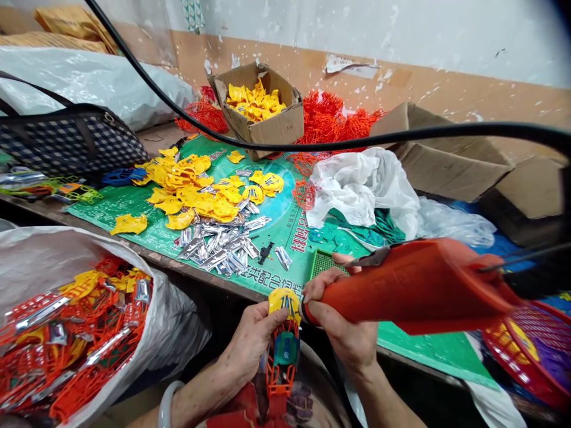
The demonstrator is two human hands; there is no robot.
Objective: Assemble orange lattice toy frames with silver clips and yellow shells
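Between the thumb and fingers of my left hand is a toy vehicle body with an orange lattice frame, a yellow end piece and a green middle part. My right hand is wrapped round the front of a red electric screwdriver, whose tip end points left at the yellow piece. The tip itself is hidden, so I cannot tell whether it touches. Just beyond the right hand sits a small green basket, partly covered by it. Silver strips and yellow parts lie in piles on the green table cover.
A white sack of orange assemblies stands at left. A carton of yellow parts is at the back, near red lattice pieces. A black cable crosses the view. White bag, open carton and red basket are at right.
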